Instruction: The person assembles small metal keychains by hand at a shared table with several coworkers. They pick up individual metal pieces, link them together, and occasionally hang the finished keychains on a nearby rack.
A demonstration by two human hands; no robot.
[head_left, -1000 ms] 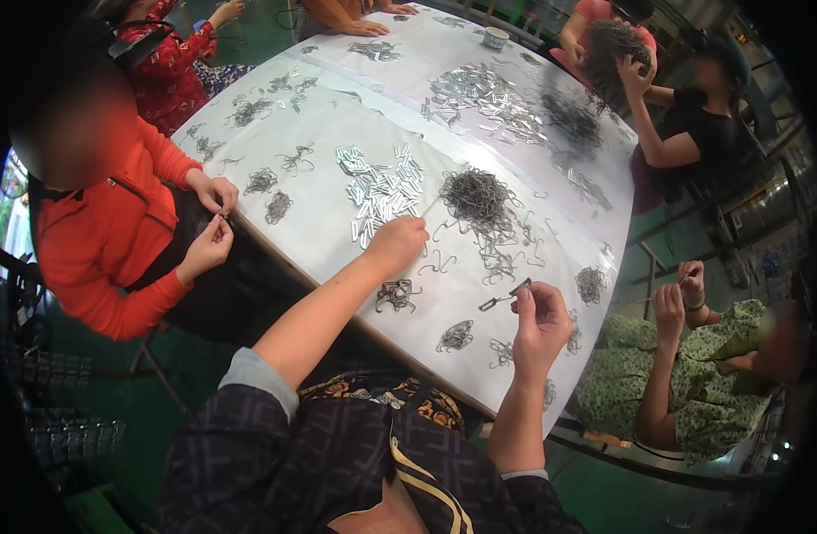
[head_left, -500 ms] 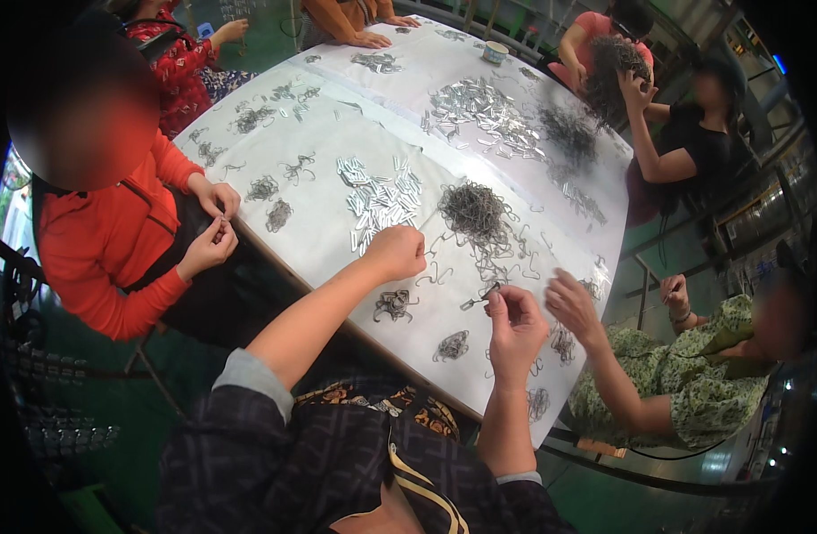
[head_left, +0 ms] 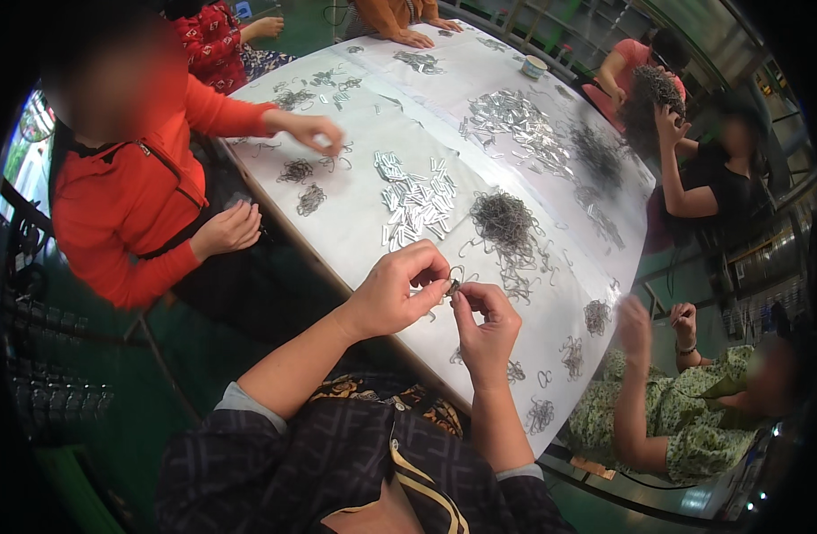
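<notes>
My left hand (head_left: 398, 292) and my right hand (head_left: 488, 327) meet above the near edge of the table. Thumb and forefinger of my left hand pinch a thin bent wire hook (head_left: 458, 270), whose curve sticks up past the fingertips. At the same spot my right fingertips pinch a small dark piece (head_left: 454, 287); its exact shape is partly hidden by the fingers. Just beyond my left hand lies a pile of flat silvery metal strips (head_left: 417, 206). A dense heap of wire hooks (head_left: 504, 222) lies to its right, with loose hooks trailing toward me.
Small clusters of hooks (head_left: 539, 416) dot the white-covered table (head_left: 355, 191). Another strip pile (head_left: 515, 125) and a round tub (head_left: 533, 67) stand farther back. A person in red (head_left: 150, 205) reaches in at left; a person in green (head_left: 666, 409) works at right. Others stand around the far side.
My left hand has come back from beside the strip pile to meet my right hand. The person in red has parted their hands and stretched one over the table. The view has shifted slightly.
</notes>
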